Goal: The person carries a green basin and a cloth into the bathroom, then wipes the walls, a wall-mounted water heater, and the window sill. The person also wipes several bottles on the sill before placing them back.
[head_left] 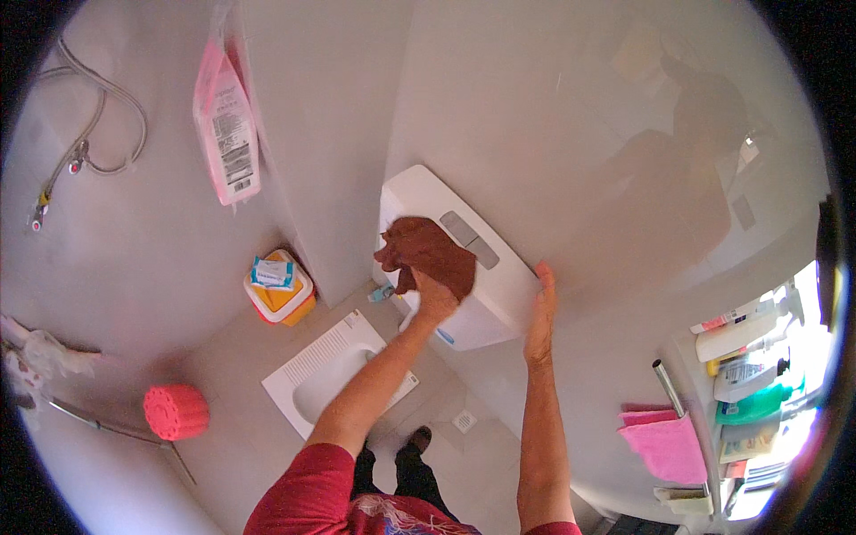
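A white toilet cistern (499, 312) is fixed to the wall in front of me, with a grey two-part flush button (470, 239) on its top. My left hand (434, 299) is closed on a crumpled brown cloth (430, 250) and presses it against the left part of the cistern, beside the button. The cloth covers most of the fingers. At the cistern's right end, my right hand (541, 316) lies along the edge with its fingers stretched out, holding nothing.
Below is a white squat toilet (312, 379) in the floor, near a floor drain (464, 421). A yellow-and-white bin (283, 299) with a packet on it and a red stool (176, 411) stand to the left. Bottles (749, 379) and a pink towel (664, 446) are at right.
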